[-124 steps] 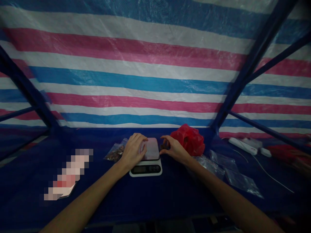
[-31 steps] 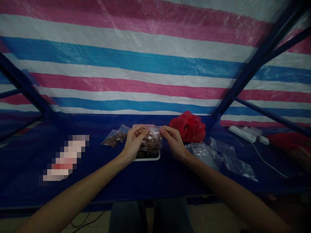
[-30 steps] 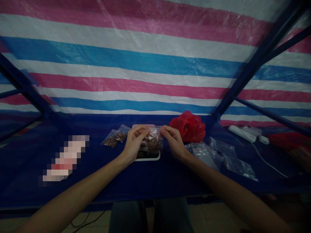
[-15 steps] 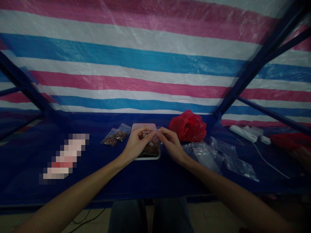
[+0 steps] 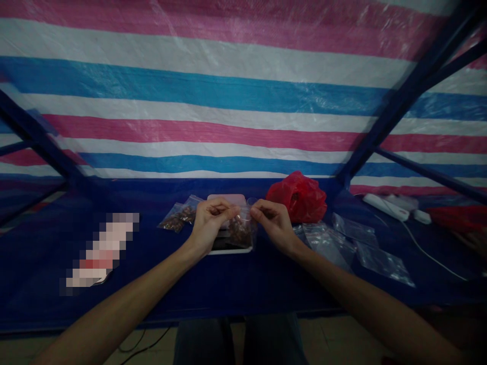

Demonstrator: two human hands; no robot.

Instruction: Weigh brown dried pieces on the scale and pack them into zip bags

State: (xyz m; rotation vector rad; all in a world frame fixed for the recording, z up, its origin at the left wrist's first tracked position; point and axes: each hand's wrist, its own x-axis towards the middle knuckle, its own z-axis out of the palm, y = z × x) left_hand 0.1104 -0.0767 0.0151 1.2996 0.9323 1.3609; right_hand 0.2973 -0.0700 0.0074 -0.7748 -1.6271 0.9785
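Note:
Between my two hands hangs a clear zip-lock bag (image 5: 241, 234) with brown pieces in its lower part. The fingers of my left hand (image 5: 209, 220) are closed on the bag's upper left edge. My right hand (image 5: 273, 220) pinches its upper right corner. Under the bag lies a pale tray-like item (image 5: 227, 199) with a white rim and a dark lower part, mostly covered by the bag and my left hand. Beside my left hand two filled zip-lock bags (image 5: 178, 217) lie on the blue surface (image 5: 243, 284).
A crumpled red plastic bag (image 5: 297, 197) stands to the right of my hands. Several flat clear bags (image 5: 329, 244) lie in front of it. Farther right are a white power strip (image 5: 386, 207) and its cord. A blurred-out item (image 5: 102, 253) lies at left. Blue frame bars slant upward on both sides.
The filled bag has shifted to the right and hangs straighter between my hands. My hands have drawn slightly apart along its top edge, showing more of the dark part beneath. The view has tilted a little.

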